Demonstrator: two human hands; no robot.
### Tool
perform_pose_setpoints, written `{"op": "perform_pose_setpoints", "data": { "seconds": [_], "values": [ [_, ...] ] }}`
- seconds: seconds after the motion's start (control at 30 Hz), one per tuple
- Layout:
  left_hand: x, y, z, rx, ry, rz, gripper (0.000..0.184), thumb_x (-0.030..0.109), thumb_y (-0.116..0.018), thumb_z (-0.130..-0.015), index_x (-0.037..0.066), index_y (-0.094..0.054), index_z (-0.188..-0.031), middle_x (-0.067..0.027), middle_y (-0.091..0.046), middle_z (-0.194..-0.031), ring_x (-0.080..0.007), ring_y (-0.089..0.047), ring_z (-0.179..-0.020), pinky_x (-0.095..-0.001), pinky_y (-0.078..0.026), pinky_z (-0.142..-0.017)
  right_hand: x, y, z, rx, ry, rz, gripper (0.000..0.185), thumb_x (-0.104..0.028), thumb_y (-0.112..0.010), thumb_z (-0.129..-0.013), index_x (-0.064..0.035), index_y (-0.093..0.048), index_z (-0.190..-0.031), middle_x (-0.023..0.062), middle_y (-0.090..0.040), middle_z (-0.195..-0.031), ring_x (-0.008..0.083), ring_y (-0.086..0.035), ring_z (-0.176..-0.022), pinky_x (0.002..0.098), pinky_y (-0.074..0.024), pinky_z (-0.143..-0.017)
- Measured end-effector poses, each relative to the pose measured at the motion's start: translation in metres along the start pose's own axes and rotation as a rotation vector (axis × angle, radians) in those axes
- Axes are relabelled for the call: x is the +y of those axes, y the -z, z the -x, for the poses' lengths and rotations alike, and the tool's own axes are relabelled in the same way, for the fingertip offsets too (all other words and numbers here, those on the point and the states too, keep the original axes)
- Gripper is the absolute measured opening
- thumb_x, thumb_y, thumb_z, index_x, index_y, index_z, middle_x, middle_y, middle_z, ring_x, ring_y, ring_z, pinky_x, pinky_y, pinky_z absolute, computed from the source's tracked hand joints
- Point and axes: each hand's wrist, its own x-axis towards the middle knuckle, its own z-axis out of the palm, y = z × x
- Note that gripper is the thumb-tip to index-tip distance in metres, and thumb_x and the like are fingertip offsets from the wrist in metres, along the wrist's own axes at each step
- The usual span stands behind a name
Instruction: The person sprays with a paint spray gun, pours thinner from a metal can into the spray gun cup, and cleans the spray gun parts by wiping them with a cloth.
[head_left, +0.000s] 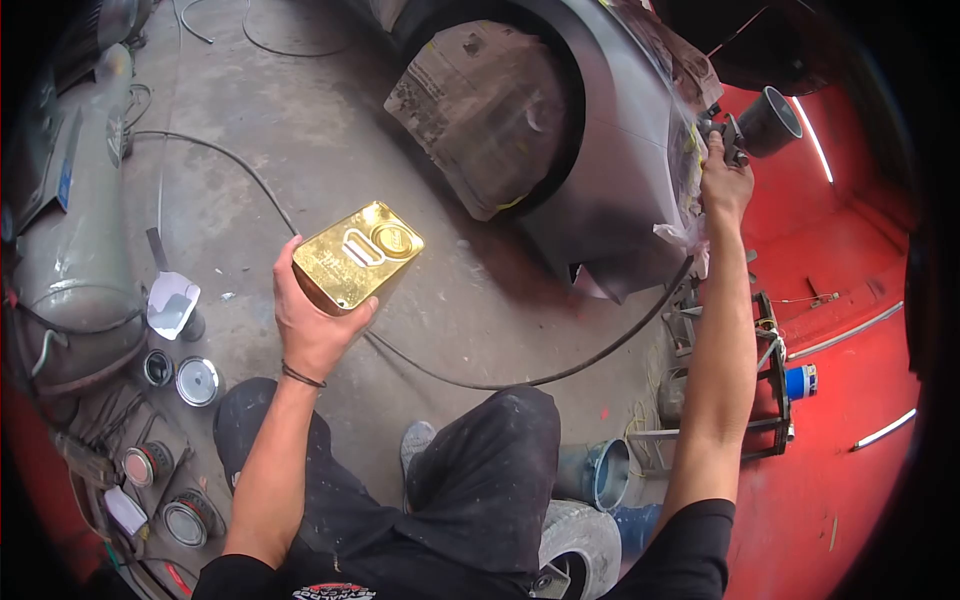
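Gold metal shines on the rectangular can (pixel 358 252), held up above the concrete floor (pixel 300 110), its top showing a round cap and a pale handle. The left hand (pixel 318 318) clasps this can at its near left corner, thumb along the near edge. Well apart from it, the right hand (pixel 727 188) is wrapped around a dark metal tool (pixel 735 140) with a grey cup (pixel 770 122), just beside a grey car panel (pixel 630 150); how the fingers grip it, I cannot tell. Newspaper (pixel 490 110) covers the wheel opening. A black hose (pixel 487 387) curves across the floor, passing behind the left hand and can. Along the floor's left edge stand a big grey tank (pixel 75 240), a round lid (pixel 198 381) and two tins (pixel 187 520). Toward the right edge, a blue bucket (pixel 607 475) lies tilted near a metal stand (pixel 770 400) and the red wall (pixel 850 350).
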Motion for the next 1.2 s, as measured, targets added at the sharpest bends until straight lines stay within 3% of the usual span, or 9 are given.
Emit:
{"op": "perform_pose_setpoints", "data": {
  "seconds": [0.13, 0.43, 0.6, 0.67, 0.77, 0.87, 0.97, 1.07, 1.2],
  "values": [
    [-0.001, 0.001, 0.001, -0.001, 0.004, 0.001, 0.107, 0.005, -0.095, -0.068, 0.007, -0.034, -0.156, -0.0157, -0.064, -0.133, -0.0269, -0.065, -0.123, -0.0406, -0.053, -0.108, -0.017, -0.003, 0.003, -0.088, 0.006, -0.126, 0.039, -0.043, -0.075, -0.102, -0.0061, -0.071, -0.09, -0.0031, -0.065, -0.068, 0.0107, -0.055, -0.052, 0.0336, -0.0473, -0.05],
    [-0.004, 0.0, 0.001, -0.025, 0.0, 0.018, 0.108, 0.005, -0.096, -0.067, 0.005, -0.034, -0.156, -0.0152, -0.063, -0.133, -0.026, -0.064, -0.124, -0.0397, -0.053, -0.108, 0.0, 0.021, 0.013, 0.001, -0.093, 0.078, 0.04, -0.048, -0.075, -0.1, -0.009, -0.073, -0.094, -0.0002, -0.067, -0.067, 0.0112, -0.058, -0.052, 0.0328, -0.0473, -0.05],
    [-0.001, -0.004, 0.001, -0.062, 0.003, 0.045, 0.108, 0.006, -0.097, -0.066, 0.005, -0.035, -0.155, -0.0147, -0.062, -0.133, -0.0249, -0.064, -0.124, -0.0384, -0.054, -0.108, -0.021, 0.033, 0.074, -0.131, -0.077, -0.175, 0.041, -0.046, -0.074, -0.103, -0.0073, -0.071, -0.089, 0.0001, -0.063, -0.068, 0.0088, -0.048, -0.042, 0.0295, -0.0366, -0.04],
    [-0.005, -0.006, 0.0, -0.106, 0.0, 0.103, 0.109, 0.01, -0.098, -0.065, 0.007, -0.036, -0.155, -0.0142, -0.063, -0.132, -0.0257, -0.065, -0.123, -0.0393, -0.054, -0.107, -0.01, 0.03, 0.119, -0.27, 0.035, -0.324, 0.03, -0.036, -0.073, -0.105, -0.0067, -0.074, -0.1, 0.0009, -0.067, -0.078, 0.0066, -0.048, -0.044, 0.0277, -0.0363, -0.04],
    [0.001, 0.0, -0.005, -0.146, -0.073, 0.036, 0.11, 0.014, -0.099, -0.064, 0.008, -0.038, -0.155, -0.0138, -0.064, -0.131, -0.0268, -0.065, -0.123, -0.0405, -0.053, -0.106, 0.048, 0.019, 0.184, -0.679, -0.032, -0.377, 0.022, -0.019, -0.073, -0.105, -0.0065, -0.075, -0.123, 0.0002, -0.071, -0.093, 0.0063, -0.06, -0.065, 0.0253, -0.0488, -0.055],
    [0.007, 0.008, -0.012, -0.292, -0.116, 0.142, 0.114, 0.014, -0.1, -0.063, 0.009, -0.038, -0.158, -0.0129, -0.065, -0.131, -0.0256, -0.064, -0.125, -0.0396, -0.051, -0.109, 0.099, 0.008, 0.241, -0.927, -0.036, -0.336, 0.042, -0.003, -0.077, -0.099, -0.0052, -0.069, -0.14, 0.0006, -0.073, -0.103, 0.0075, -0.063, -0.084, 0.0257, -0.0543, -0.07],
    [0.018, 0.021, -0.029, -0.522, -0.107, 0.27, 0.117, 0.014, -0.099, -0.062, 0.008, -0.037, -0.161, -0.0105, -0.066, -0.131, -0.0239, -0.063, -0.125, -0.0374, -0.047, -0.113, 0.128, -0.005, 0.274, -1.039, -0.083, -0.248, 0.044, -0.005, -0.079, -0.097, -0.0027, -0.068, -0.139, 0.0082, -0.077, -0.119, 0.0162, -0.069, -0.1, 0.0299, -0.0555, -0.09],
    [0.027, 0.023, -0.042, -0.713, -0.032, 0.254, 0.119, 0.019, -0.099, -0.06, 0.004, -0.039, -0.162, -0.0099, -0.064, -0.134, -0.0225, -0.062, -0.126, -0.0352, -0.044, -0.114, 0.168, -0.035, 0.29, -1.099, 0.201, -0.253, 0.045, -0.013, -0.079, -0.098, -0.0027, -0.068, -0.14, 0.0113, -0.079, -0.117, 0.0226, -0.073, -0.102, 0.0375, -0.0565, -0.089],
    [0.027, 0.013, -0.052, -0.892, 0.01, 0.117, 0.125, 0.03, -0.1, -0.058, 0.002, -0.04, -0.164, -0.011, -0.064, -0.133, -0.0237, -0.062, -0.126, -0.0351, -0.043, -0.114, 0.164, -0.073, 0.291, -1.457, 0.271, -0.123, 0.042, -0.026, -0.079, -0.097, -0.0112, -0.073, -0.135, 0.0171, -0.074, -0.131, 0.0397, -0.07, -0.119, 0.0459, -0.0561, -0.101]
  ]
}}
